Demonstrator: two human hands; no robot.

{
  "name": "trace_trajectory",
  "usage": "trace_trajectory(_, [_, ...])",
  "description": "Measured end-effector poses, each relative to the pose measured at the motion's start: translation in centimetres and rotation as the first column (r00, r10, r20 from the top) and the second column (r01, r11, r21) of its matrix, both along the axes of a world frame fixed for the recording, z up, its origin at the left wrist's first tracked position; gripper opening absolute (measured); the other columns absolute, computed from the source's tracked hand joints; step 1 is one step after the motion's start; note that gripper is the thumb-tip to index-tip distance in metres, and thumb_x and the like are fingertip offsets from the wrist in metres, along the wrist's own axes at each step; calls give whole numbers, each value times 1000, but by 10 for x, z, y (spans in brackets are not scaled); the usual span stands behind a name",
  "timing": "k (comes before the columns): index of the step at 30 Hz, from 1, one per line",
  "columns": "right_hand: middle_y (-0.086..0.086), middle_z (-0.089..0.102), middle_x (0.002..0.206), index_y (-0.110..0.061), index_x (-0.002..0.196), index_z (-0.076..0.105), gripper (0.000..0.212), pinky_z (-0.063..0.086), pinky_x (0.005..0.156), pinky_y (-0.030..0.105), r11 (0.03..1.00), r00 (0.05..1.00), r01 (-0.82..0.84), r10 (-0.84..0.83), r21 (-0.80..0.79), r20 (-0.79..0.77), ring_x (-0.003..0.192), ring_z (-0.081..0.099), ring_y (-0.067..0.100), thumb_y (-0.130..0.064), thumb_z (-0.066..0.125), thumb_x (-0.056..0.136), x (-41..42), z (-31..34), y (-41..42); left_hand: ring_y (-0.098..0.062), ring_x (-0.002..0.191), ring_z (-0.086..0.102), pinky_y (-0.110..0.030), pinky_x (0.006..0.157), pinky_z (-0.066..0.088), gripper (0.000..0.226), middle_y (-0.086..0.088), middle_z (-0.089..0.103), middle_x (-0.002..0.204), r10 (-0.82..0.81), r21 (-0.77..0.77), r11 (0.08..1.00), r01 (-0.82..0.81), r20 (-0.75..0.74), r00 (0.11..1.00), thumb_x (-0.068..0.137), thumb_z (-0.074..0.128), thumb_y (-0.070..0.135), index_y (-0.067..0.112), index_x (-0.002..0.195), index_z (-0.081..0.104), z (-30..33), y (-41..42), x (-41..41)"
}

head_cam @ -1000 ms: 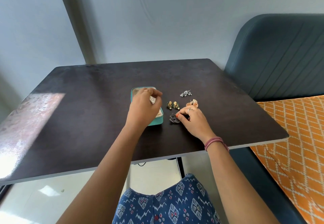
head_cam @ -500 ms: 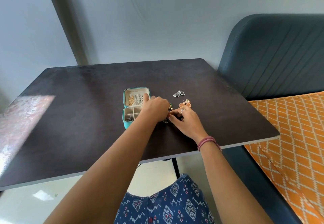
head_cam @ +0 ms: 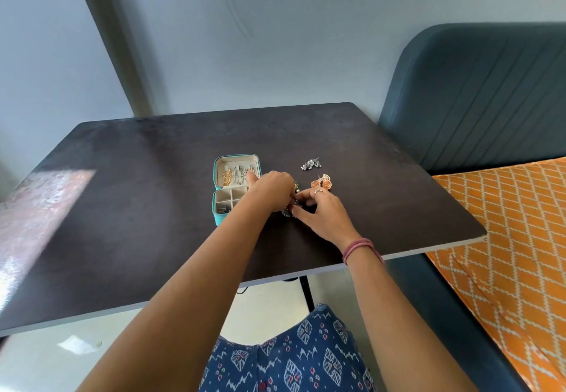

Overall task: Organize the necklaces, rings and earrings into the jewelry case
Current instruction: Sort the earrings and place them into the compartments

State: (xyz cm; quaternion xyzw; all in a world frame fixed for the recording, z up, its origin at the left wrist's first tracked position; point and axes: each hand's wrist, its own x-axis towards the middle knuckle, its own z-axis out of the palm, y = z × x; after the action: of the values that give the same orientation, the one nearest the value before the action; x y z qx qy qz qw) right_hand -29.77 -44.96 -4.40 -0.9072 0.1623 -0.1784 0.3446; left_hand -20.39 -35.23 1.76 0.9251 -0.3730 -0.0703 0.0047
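**Entry: both hands meet over the dark earring, case open alongside**

Change noted: a second ago the left hand (head_cam: 271,189) was over the jewelry case (head_cam: 235,187), covering its lid; it has since swung right and now sits against the right hand (head_cam: 321,212), leaving the case interior exposed. The right hand has barely shifted.

Fingers: right thumb and forefinger are together, pinching the dark earring (head_cam: 289,209) just right of the case. Left fingers are curled over the same spot; whether they hold anything I cannot tell, as the knuckles hide the tips.

Case: lid half shows chains hanging inside, lower half has divided compartments, a small dark piece in the near-left one. So necklaces appear stowed; earrings are the step in hand.

Still loose on the counter (head_cam: 122,207): silver earrings (head_cam: 311,164) farther back, orange earrings (head_cam: 322,183) just beyond the right hand, a green-gold piece (head_cam: 295,185) partly hidden between the hands.

Surroundings: dark matte counter, bright sun patch at left edge. Pale blue wall behind, teal padded bench (head_cam: 477,100) at right with orange patterned cushion (head_cam: 505,238).
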Motion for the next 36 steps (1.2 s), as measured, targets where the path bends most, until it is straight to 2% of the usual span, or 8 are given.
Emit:
trace_trajectory(6, [-14,60,88,-20,108,63,23,51,79,24,993,999,-19,15,116,36,82,57,3,-23,70,86,-1,-1,-2,-28,107,57,-56,102,23,18,-2,64,106,3,-27,1000,-2,16,1000,91,60,23,15,105,66,-2,3,1])
trace_trajectory(11, [-6,65,91,-19,103,61,20,52,75,20,972,996,-10,-11,233,90,82,62,9,-21,70,86,-2,0,-3,-28,108,56,-54,103,21,11,-4,63,106,12,16,1000,-13,74,997,93,58,28,18,95,58,-1,2,-4])
trace_trajectory(17, [-5,66,88,-15,103,60,20,45,65,8,922,979,-5,-74,386,188,71,59,-8,-16,71,85,-7,4,-1,-27,103,57,-55,101,21,10,-1,59,95,32,-1,1000,-32,21,999,90,56,28,18,87,56,1,-1,-7])
trace_trajectory(21, [1,71,96,-14,108,66,22,48,71,9,888,962,8,-133,460,240,84,64,-3,-15,70,87,-10,7,-2,-28,102,57,-56,100,24,7,-1,61,94,13,-73,997,-14,-20,1000,88,53,24,21,85,59,7,0,-9])
trace_trajectory(24, [2,71,93,-8,106,68,19,47,71,6,852,941,-15,-165,524,295,83,62,-13,-7,69,87,-15,11,0,-27,109,55,-53,101,24,20,1,65,105,50,-205,977,-54,-24,998,88,53,25,28,100,67,11,4,-11])
trace_trajectory(29, [-1,72,89,-13,98,71,15,50,74,12,784,923,-45,-204,619,325,81,67,-2,-7,71,84,-19,15,3,-16,98,57,-40,95,32,17,14,67,94,136,-533,815,-228,-206,969,87,52,26,33,97,64,21,16,-14])
trace_trajectory(33, [2,74,95,-12,100,72,17,47,76,10,692,928,-62,-225,719,296,90,66,-1,-8,71,84,-21,18,6,-13,89,64,-32,88,50,15,10,71,92,31,-697,629,-344,-419,907,86,60,19,31,90,65,27,33,-17])
trace_trajectory(36, [1,75,98,-15,102,74,19,41,75,12,671,953,-39,-197,741,229,95,62,0,-16,73,83,-21,28,11,-5,85,67,-20,82,50,19,6,73,90,-100,-771,469,-432,-532,841,86,62,9,24,93,71,33,45,-21])
